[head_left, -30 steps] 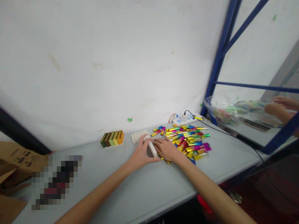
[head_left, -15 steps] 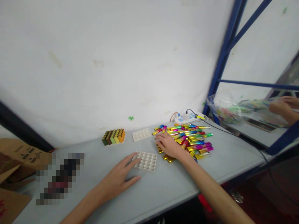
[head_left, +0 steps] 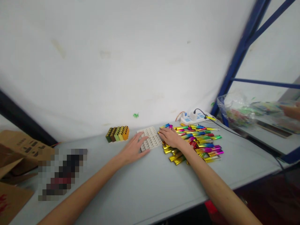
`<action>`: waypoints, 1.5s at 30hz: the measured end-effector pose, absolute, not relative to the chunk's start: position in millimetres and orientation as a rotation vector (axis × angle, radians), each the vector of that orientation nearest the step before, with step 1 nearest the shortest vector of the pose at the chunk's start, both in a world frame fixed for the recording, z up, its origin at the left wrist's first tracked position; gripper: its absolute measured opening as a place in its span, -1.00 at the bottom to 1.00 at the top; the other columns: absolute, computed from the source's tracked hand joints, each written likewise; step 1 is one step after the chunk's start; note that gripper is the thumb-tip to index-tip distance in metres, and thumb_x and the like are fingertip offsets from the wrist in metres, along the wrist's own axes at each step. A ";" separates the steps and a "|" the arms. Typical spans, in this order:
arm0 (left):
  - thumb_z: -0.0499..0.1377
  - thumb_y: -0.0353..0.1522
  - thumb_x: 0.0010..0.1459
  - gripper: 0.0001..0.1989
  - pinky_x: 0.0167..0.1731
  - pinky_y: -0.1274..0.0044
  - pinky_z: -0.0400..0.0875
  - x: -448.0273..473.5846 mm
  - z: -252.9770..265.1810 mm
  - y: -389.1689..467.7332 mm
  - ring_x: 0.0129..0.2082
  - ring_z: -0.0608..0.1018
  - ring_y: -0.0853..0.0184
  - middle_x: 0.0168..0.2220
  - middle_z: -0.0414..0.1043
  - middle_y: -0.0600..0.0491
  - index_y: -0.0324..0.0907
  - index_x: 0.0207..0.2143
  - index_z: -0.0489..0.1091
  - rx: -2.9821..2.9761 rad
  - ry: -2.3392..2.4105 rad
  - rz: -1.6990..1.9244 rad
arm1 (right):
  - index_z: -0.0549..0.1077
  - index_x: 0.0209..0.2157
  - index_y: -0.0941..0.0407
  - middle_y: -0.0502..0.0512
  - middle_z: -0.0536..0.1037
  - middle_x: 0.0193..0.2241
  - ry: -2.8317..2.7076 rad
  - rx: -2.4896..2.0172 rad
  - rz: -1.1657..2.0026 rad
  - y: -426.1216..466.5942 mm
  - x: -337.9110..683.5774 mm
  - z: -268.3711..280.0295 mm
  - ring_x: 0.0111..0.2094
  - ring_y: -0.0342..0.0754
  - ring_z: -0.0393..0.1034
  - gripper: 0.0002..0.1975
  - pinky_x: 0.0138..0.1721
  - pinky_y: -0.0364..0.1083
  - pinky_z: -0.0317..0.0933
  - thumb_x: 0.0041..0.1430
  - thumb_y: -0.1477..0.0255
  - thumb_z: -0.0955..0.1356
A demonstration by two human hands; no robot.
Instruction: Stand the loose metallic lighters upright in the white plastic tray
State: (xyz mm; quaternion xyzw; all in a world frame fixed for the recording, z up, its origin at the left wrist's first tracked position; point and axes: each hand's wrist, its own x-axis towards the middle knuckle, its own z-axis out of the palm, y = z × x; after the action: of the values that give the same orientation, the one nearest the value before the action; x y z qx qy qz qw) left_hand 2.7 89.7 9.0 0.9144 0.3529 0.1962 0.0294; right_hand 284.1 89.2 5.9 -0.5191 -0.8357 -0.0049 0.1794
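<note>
Brown cardboard boxes (head_left: 22, 150) at far left. Block of upright green, brown, yellow and orange tubes (head_left: 117, 134) near wall. Person's left hand (head_left: 134, 149), fingers and thumb spread, at left edge of white trays with round pockets (head_left: 152, 141). Right hand (head_left: 171, 137) curled over left end of shiny metallic multicoloured stick pile (head_left: 206, 144); grip cannot be told. White power strip (head_left: 198, 118) behind pile.

Trays (head_left: 153, 142) on table (head_left: 150, 184), left of piled cases (head_left: 206, 145)

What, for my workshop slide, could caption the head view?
Left hand at white trays, right hand at shiny multicoloured pieces.
</note>
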 end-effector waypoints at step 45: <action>-0.05 -0.18 0.48 -0.54 0.30 0.09 0.29 -22.0 3.3 110.3 0.27 0.39 -0.01 0.25 0.29 -0.15 0.03 0.28 0.44 2.746 1.281 0.543 | 0.57 -0.06 0.20 0.27 0.65 -0.08 -2.109 -1.391 0.098 56.3 295.3 31.3 0.00 0.08 0.51 -0.77 0.07 0.01 0.31 0.48 0.47 0.28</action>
State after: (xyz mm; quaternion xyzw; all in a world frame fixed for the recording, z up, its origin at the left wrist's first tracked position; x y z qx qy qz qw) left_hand -22.0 110.3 3.3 0.8916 0.4158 0.1764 0.0316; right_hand 295.3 56.3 31.3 -0.5243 -0.7953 0.0370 0.3019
